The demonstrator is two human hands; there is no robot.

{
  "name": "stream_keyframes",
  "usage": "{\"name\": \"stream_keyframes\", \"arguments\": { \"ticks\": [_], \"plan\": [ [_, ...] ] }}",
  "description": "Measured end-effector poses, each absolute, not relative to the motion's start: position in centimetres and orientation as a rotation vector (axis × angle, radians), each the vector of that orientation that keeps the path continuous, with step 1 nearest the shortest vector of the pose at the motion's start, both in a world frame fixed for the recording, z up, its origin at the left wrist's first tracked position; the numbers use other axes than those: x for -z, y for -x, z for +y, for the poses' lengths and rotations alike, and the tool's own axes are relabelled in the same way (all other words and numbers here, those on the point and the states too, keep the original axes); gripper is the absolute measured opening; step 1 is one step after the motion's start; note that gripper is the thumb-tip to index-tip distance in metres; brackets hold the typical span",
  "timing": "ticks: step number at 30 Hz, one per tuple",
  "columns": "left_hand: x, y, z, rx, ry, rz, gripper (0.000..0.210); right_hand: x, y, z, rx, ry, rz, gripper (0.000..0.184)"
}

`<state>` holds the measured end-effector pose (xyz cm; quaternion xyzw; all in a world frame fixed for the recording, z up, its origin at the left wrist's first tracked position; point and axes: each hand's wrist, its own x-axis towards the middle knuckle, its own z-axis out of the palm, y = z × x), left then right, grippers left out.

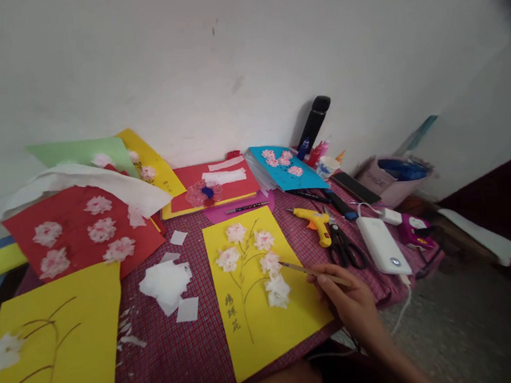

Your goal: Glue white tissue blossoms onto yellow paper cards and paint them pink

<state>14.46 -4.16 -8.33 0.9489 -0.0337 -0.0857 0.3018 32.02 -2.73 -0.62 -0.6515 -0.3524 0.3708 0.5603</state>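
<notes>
My right hand (340,289) is closed around a thin paintbrush (308,269). The brush tip touches or hovers just over a pink-tinted tissue paper flower (270,263) on a yellow sheet (264,347). Below it on the same sheet sits a plain white tissue flower (278,291); other flowers higher up have pink dabs. A drawn stem with branches and written characters also show on the sheet. My left hand is out of view; a bare limb runs along the bottom edge.
White paper squares (167,284) lie left of the sheet. A second yellow sheet (82,334) and a red sheet with flowers (74,218) are further left. To the right are a yellow glue gun (317,221), scissors (345,247) and a white power bank (383,244) with cables.
</notes>
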Motion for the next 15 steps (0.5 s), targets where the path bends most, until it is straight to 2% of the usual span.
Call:
{"name": "stream_keyframes", "arguments": {
  "ticks": [15],
  "plan": [
    [7.7,-14.2,-4.0,0.228,-2.456,-0.073,0.024,-0.3,-31.1,-1.2,-0.823,1.540,-0.932,0.032]
  ]
}}
